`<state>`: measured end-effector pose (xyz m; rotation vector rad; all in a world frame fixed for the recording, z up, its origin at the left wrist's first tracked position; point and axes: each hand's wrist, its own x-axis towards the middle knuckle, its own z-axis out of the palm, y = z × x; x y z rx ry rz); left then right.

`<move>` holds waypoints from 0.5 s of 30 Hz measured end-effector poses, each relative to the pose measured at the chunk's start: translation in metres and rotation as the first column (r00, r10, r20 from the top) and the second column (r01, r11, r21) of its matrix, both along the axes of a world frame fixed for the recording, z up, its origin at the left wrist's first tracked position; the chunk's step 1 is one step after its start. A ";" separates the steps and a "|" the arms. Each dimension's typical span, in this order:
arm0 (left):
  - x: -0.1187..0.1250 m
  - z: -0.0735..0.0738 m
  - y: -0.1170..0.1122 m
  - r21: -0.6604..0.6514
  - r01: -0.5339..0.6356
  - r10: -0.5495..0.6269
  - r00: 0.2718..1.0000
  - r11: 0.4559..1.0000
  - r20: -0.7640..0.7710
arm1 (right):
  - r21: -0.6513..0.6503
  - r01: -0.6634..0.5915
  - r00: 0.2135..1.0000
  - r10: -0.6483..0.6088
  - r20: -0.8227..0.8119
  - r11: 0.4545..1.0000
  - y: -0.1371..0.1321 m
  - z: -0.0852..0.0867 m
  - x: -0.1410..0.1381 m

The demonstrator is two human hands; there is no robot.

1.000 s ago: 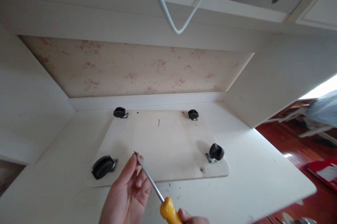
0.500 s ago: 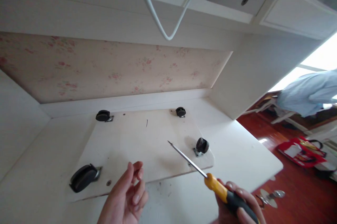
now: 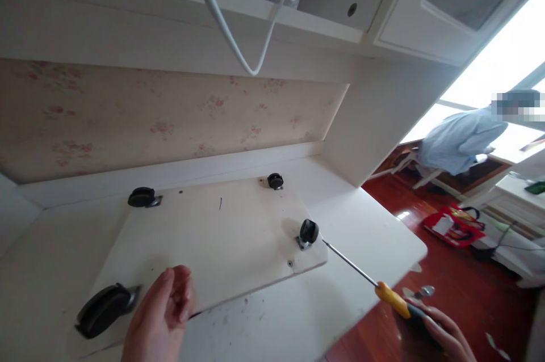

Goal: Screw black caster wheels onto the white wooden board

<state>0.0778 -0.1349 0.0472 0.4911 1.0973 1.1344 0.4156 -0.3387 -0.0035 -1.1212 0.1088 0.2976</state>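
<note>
My right hand point(image 3: 447, 331) grips a screwdriver point(image 3: 392, 298) by its yellow and black handle. Its thin metal shaft points up and left, the tip appearing close to the near right caster point(image 3: 309, 231); I cannot tell if they touch. A white board point(image 3: 213, 243) lies flat with casters at its corners, wheels upward. Others are the far left caster point(image 3: 142, 197), the far right caster point(image 3: 275, 181) and the larger-looking near left caster point(image 3: 106, 308). Over the board's front edge, my left hand point(image 3: 155, 316) has its fingers curled in; anything inside them is hidden.
The board rests on a white desktop point(image 3: 361, 220) under a shelf. A white cable point(image 3: 230, 36) hangs in front. To the right, a red bag point(image 3: 453, 226) lies on the reddish wooden floor point(image 3: 383, 203), and a person in light blue point(image 3: 455, 140) is by the window.
The screwdriver has swung right with my right hand, from over the board to beside the near right caster. My left hand has shifted left and its fingers curl more. The view has turned right.
</note>
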 end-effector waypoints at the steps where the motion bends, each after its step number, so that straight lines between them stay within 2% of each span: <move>1: 0.000 -0.001 0.000 0.001 0.004 -0.004 1.000 1.000 -0.004 | 0.000 0.008 1.000 -0.008 -0.006 1.000 0.002 0.003 0.000; 8: -0.002 -0.007 0.002 0.039 -0.031 0.034 0.996 0.999 -0.079 | -0.019 -0.063 0.997 0.064 0.052 0.998 0.011 0.005 0.006; 10: 0.000 -0.011 -0.001 0.090 -0.028 0.045 0.980 0.996 -0.193 | -0.015 -0.089 0.994 0.090 0.055 0.996 0.013 0.004 0.006; 12: 0.005 -0.015 -0.009 0.200 0.037 0.041 0.928 0.979 -0.370 | -0.005 -0.105 0.993 0.105 0.060 0.994 0.017 0.004 0.007; 15: 0.018 -0.020 -0.021 0.376 0.169 0.079 0.823 0.911 -0.562 | 0.002 -0.144 0.985 0.143 0.098 0.990 0.023 0.004 0.007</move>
